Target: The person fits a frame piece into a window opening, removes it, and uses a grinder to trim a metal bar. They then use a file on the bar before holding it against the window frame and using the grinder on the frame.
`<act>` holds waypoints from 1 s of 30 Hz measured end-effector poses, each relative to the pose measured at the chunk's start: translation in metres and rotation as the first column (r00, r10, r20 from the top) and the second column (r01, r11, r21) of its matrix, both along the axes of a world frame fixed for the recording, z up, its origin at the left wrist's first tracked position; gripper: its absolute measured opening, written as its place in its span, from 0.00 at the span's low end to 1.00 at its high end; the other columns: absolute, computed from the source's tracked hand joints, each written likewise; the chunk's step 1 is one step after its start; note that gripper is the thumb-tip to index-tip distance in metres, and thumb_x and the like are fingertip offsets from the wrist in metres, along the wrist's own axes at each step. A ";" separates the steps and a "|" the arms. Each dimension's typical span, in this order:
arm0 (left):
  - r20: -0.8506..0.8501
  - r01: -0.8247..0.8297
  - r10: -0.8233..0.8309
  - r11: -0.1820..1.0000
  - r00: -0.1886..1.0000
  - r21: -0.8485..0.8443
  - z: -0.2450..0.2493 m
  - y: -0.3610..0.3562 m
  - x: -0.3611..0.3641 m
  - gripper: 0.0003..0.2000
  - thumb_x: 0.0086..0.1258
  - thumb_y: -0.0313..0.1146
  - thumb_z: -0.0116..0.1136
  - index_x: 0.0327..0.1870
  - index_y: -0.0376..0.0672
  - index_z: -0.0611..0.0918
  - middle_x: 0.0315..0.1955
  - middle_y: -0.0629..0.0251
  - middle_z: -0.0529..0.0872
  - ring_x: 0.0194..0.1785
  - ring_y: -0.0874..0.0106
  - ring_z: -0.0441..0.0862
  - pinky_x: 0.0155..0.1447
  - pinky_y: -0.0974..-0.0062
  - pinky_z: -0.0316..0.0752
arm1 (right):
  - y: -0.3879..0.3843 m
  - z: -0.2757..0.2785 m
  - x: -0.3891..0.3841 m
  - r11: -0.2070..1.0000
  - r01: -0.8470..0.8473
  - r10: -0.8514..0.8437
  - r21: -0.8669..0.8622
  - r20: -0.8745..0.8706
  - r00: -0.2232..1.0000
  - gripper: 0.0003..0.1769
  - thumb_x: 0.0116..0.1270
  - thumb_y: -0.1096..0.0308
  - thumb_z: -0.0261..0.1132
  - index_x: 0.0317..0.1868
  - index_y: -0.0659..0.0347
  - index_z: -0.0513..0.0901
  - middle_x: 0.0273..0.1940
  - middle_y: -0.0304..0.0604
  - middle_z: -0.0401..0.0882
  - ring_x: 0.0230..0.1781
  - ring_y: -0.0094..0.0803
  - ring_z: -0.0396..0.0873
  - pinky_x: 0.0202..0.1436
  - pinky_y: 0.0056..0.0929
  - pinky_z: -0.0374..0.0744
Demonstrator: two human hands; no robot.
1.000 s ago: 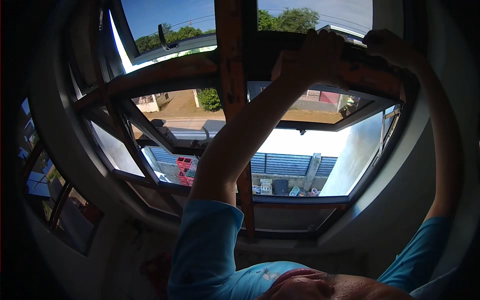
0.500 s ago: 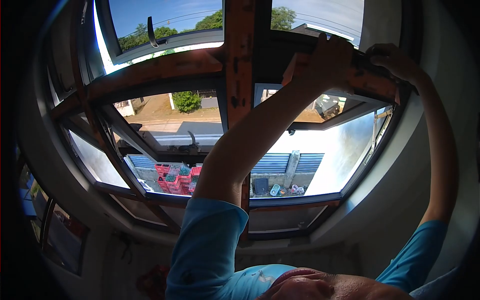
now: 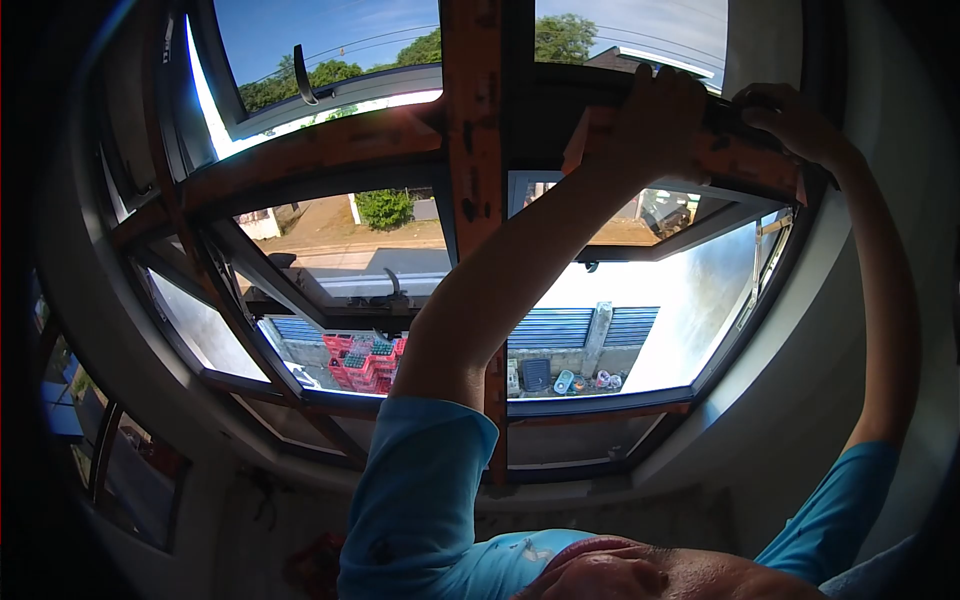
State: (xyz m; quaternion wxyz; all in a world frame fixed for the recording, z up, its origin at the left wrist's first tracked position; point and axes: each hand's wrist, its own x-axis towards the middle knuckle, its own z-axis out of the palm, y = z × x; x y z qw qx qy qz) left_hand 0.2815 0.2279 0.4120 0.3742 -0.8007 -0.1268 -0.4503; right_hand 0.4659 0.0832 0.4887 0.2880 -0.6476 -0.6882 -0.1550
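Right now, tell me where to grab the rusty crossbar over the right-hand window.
Grip the crossbar by its top edge, reaching up from below, inside the room, and curling over it. It is a slim bar running sideways overhead, and the left hand holds it that way.

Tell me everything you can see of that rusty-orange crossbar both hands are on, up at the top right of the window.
The crossbar is a flat horizontal member of the window frame. It is orange-brown with dark patches where the coat looks worn; whether it is wood or metal is unclear. It runs rightward from the vertical post toward the wall, and the lens makes it look bowed. The left hand wraps over it, and the right hand has its fingers on the top edge. An open sash hangs just below.
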 end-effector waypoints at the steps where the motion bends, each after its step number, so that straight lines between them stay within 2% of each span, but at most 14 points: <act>1: -0.001 -0.001 0.001 1.000 1.000 0.001 0.000 -0.001 0.000 0.52 0.40 0.71 0.74 0.60 0.35 0.77 0.55 0.52 0.81 0.62 0.57 0.77 0.69 0.49 0.63 | 0.000 0.000 0.000 1.000 -0.001 0.001 0.001 -0.001 1.000 0.17 0.72 0.58 0.64 0.51 0.61 0.86 0.37 0.40 0.84 0.17 0.21 0.76 0.18 0.23 0.74; 3: 0.026 0.036 -0.036 0.999 0.999 -0.012 0.001 0.001 0.003 0.51 0.40 0.71 0.74 0.58 0.35 0.78 0.54 0.52 0.82 0.61 0.57 0.78 0.68 0.49 0.65 | 0.000 0.005 0.000 0.997 0.004 -0.004 -0.073 0.005 1.000 0.17 0.73 0.60 0.65 0.58 0.55 0.83 0.37 0.38 0.84 0.14 0.17 0.68 0.16 0.21 0.69; 6: -0.049 -0.026 0.020 0.991 0.999 -0.130 0.008 -0.005 0.007 0.50 0.39 0.71 0.74 0.56 0.35 0.78 0.52 0.53 0.82 0.59 0.57 0.79 0.66 0.49 0.67 | 0.000 0.011 0.004 0.994 0.001 0.011 -0.106 0.110 0.994 0.17 0.72 0.59 0.66 0.57 0.56 0.83 0.35 0.37 0.84 0.14 0.18 0.68 0.16 0.21 0.69; 9: -0.053 -0.096 0.091 0.990 0.994 -0.103 0.011 -0.006 0.011 0.48 0.39 0.71 0.75 0.53 0.37 0.78 0.48 0.54 0.82 0.54 0.57 0.81 0.63 0.50 0.70 | -0.002 0.015 0.016 0.984 -0.035 0.030 -0.175 -0.032 0.999 0.19 0.72 0.55 0.67 0.55 0.59 0.83 0.31 0.35 0.83 0.11 0.19 0.67 0.14 0.22 0.70; 12: -0.095 -0.024 0.008 0.985 0.995 -0.169 0.017 -0.020 0.005 0.46 0.38 0.68 0.77 0.50 0.37 0.78 0.44 0.53 0.82 0.50 0.57 0.81 0.59 0.54 0.71 | -0.017 0.018 0.025 0.995 0.066 -0.067 -0.070 -0.009 0.998 0.20 0.73 0.51 0.64 0.53 0.57 0.85 0.21 0.34 0.76 0.11 0.19 0.68 0.14 0.23 0.70; 14: -0.093 -0.042 0.027 0.986 0.995 -0.159 0.015 -0.023 0.010 0.45 0.39 0.66 0.78 0.50 0.37 0.78 0.43 0.53 0.81 0.49 0.57 0.81 0.57 0.55 0.71 | -0.024 0.024 0.049 0.992 0.124 -0.123 -0.008 0.036 0.992 0.22 0.72 0.49 0.64 0.53 0.58 0.85 0.19 0.35 0.75 0.12 0.21 0.70 0.15 0.23 0.72; 15: -0.091 -0.055 0.041 0.985 0.995 -0.166 0.016 -0.028 0.012 0.44 0.39 0.65 0.79 0.50 0.37 0.77 0.44 0.53 0.81 0.49 0.57 0.81 0.57 0.55 0.71 | -0.025 0.024 0.064 0.998 0.052 -0.053 0.043 0.023 0.998 0.25 0.68 0.46 0.66 0.46 0.63 0.84 0.18 0.42 0.74 0.11 0.32 0.75 0.17 0.33 0.77; 17: -0.106 -0.060 0.044 0.986 0.993 -0.153 0.015 -0.036 0.013 0.43 0.39 0.64 0.79 0.50 0.37 0.77 0.44 0.53 0.81 0.48 0.56 0.81 0.57 0.55 0.71 | -0.031 0.023 0.083 0.993 0.080 -0.080 0.081 -0.004 0.997 0.25 0.67 0.46 0.66 0.46 0.63 0.85 0.19 0.43 0.76 0.13 0.32 0.77 0.17 0.33 0.79; 19: -0.010 -0.047 0.046 0.997 0.999 -0.063 0.010 -0.035 0.015 0.44 0.38 0.62 0.81 0.52 0.38 0.77 0.45 0.52 0.80 0.49 0.54 0.80 0.58 0.54 0.70 | -0.035 0.024 0.089 0.985 0.173 -0.172 -0.027 0.012 0.985 0.23 0.71 0.50 0.65 0.53 0.61 0.85 0.19 0.37 0.74 0.13 0.24 0.73 0.15 0.26 0.74; 22: 0.018 -0.031 0.031 0.999 0.999 -0.019 0.005 -0.018 0.018 0.45 0.38 0.60 0.82 0.55 0.38 0.77 0.46 0.53 0.81 0.51 0.53 0.80 0.58 0.53 0.71 | -0.038 0.013 0.102 0.990 0.137 -0.137 -0.016 0.015 0.990 0.23 0.71 0.49 0.65 0.51 0.61 0.85 0.19 0.37 0.74 0.13 0.24 0.74 0.16 0.26 0.75; 25: -0.043 -0.072 0.066 0.985 0.997 -0.157 0.011 -0.039 0.020 0.45 0.39 0.58 0.82 0.57 0.39 0.77 0.46 0.53 0.81 0.51 0.54 0.80 0.56 0.55 0.73 | -0.037 0.012 0.114 0.994 0.109 -0.109 0.008 -0.022 0.994 0.23 0.71 0.48 0.65 0.51 0.62 0.85 0.19 0.37 0.74 0.14 0.24 0.74 0.17 0.26 0.78; 26: -0.054 -0.076 0.068 0.984 0.996 -0.162 0.009 -0.038 0.021 0.45 0.39 0.58 0.82 0.57 0.39 0.77 0.46 0.53 0.81 0.51 0.54 0.80 0.56 0.55 0.73 | -0.034 0.012 0.120 0.997 0.068 -0.066 0.041 -0.044 0.997 0.23 0.67 0.48 0.66 0.36 0.64 0.85 0.28 0.45 0.83 0.19 0.34 0.79 0.23 0.35 0.82; 28: -0.020 -0.051 0.050 0.998 0.999 -0.047 0.008 -0.036 0.022 0.43 0.39 0.56 0.82 0.55 0.39 0.77 0.44 0.54 0.81 0.49 0.54 0.80 0.53 0.57 0.75 | -0.018 0.018 0.137 1.000 0.005 -0.003 0.020 -0.089 0.996 0.24 0.67 0.47 0.66 0.38 0.65 0.86 0.32 0.46 0.85 0.20 0.34 0.80 0.24 0.35 0.83; 30: -0.035 -0.092 0.089 0.991 0.995 -0.101 0.011 -0.040 0.024 0.42 0.38 0.53 0.83 0.55 0.40 0.77 0.45 0.54 0.82 0.49 0.53 0.81 0.54 0.57 0.76 | -0.014 0.021 0.142 0.998 -0.067 0.065 -0.008 -0.158 0.985 0.27 0.66 0.46 0.66 0.44 0.66 0.87 0.42 0.48 0.89 0.23 0.34 0.80 0.27 0.37 0.83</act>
